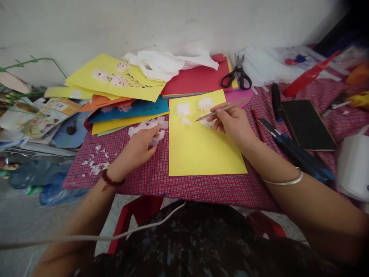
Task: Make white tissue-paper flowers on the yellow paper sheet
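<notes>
A yellow paper sheet (201, 146) lies on the red checked tablecloth (150, 177) in front of me. Three white tissue tufts (183, 109) sit near the sheet's top edge. My right hand (232, 123) rests on the sheet's upper right part, fingers pinched round a thin wooden stick (223, 109) whose tip points left toward the tufts. My left hand (138, 148) lies left of the sheet, its fingers closed on a pile of white tissue pieces (151, 127).
Stacked coloured papers (121, 92) and crumpled white tissue (167, 63) lie at the back. Black scissors (238, 75), a red glue bottle (305, 79), a dark phone (308, 125), pens (291, 146) and a white roll (353, 165) crowd the right. Tissue scraps (95, 163) litter the left edge.
</notes>
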Demonstrator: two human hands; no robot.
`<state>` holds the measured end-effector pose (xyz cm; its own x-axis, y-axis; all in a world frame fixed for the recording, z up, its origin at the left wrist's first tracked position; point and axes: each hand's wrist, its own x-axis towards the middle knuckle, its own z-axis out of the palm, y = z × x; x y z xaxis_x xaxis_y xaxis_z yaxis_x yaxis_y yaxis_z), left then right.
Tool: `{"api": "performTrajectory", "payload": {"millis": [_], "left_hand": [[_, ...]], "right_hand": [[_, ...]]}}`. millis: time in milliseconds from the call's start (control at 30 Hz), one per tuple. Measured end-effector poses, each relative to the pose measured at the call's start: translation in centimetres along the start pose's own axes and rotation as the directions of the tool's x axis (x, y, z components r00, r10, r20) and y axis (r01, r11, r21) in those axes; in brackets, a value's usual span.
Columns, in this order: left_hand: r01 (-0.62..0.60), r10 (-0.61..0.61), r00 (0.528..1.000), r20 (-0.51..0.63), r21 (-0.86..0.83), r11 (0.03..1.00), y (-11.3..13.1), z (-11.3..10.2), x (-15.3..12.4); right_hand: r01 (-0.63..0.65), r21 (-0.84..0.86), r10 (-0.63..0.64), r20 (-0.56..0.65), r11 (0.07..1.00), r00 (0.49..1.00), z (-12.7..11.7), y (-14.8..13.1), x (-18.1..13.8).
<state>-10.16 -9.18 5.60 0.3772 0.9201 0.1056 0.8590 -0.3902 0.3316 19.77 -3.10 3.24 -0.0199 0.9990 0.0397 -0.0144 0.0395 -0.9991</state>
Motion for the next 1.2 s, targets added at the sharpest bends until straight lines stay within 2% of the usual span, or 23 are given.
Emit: {"api": "performTrajectory", "payload": {"millis": [33,100,167,200,300,367,533,633,700,800,900,1033,1133,1200], "left_hand": [[-0.001,0.002,1.0,-0.031,0.029,1.0,-0.1,0.6,0.0],[0.077,-0.079,0.984,-0.163,-0.015,0.997,-0.2,1.3,0.2],[0.158,-0.199,0.942,-0.269,-0.166,0.973,-0.3,1.3,0.5],[0.179,-0.25,0.926,-0.282,-0.254,0.95,-0.4,1.0,0.6],[0.209,-0.322,0.926,-0.197,-0.441,0.873,-0.4,0.1,0.9],[0.233,-0.338,0.93,-0.145,-0.479,0.846,-0.6,-0.1,0.9],[0.277,-0.405,0.908,-0.108,-0.572,0.772,-0.8,-0.1,1.0],[0.246,-0.413,0.905,-0.1,-0.669,0.701,0.3,-0.6,1.9],[0.188,-0.379,0.917,-0.127,-0.7,0.689,1.5,-0.9,3.0],[0.09,-0.281,0.946,-0.161,-0.701,0.707,3.7,-0.6,5.2],[0.053,-0.178,0.974,-0.137,-0.63,0.775,5.6,0.6,7.9],[0.088,-0.113,0.993,-0.034,-0.425,0.901,6.9,2.5,11.2],[0.143,-0.126,0.989,0.071,-0.347,0.927,7.0,3.1,12.6],[0.18,-0.154,0.983,0.103,-0.339,0.923,6.9,3.3,13.0]], "right_hand": [[0.006,0.0,-0.006,0.004,1.0,1.0,0.0,0.0,-0.1],[0.022,0.007,-0.022,0.007,1.0,1.0,0.0,-0.1,-0.3],[0.037,0.017,-0.037,0.006,0.999,0.999,0.0,-0.1,-0.4],[0.042,0.021,-0.042,0.007,0.999,0.999,0.0,-0.2,-0.4],[0.043,0.023,-0.044,0.017,0.999,0.999,0.0,-0.2,-0.4],[0.038,0.018,-0.038,0.028,0.999,0.999,-0.1,-0.2,-0.3],[0.016,0.011,-0.016,0.039,1.0,0.999,-0.2,0.0,-0.1],[0.007,0.016,-0.007,0.019,1.0,1.0,-0.1,0.0,-0.1],[0.005,0.011,-0.005,0.012,1.0,1.0,0.0,0.0,-0.1],[0.01,-0.002,-0.01,0.019,1.0,1.0,0.0,-0.1,-0.1],[0.03,-0.009,-0.03,0.022,1.0,0.999,-0.1,-0.2,0.0],[0.096,-0.013,-0.096,-0.011,0.995,0.995,-0.2,0.1,0.1],[0.138,-0.027,-0.138,-0.028,0.99,0.99,-0.1,0.1,0.0],[0.132,-0.035,-0.132,-0.024,0.991,0.991,0.0,0.0,-0.1]]}}
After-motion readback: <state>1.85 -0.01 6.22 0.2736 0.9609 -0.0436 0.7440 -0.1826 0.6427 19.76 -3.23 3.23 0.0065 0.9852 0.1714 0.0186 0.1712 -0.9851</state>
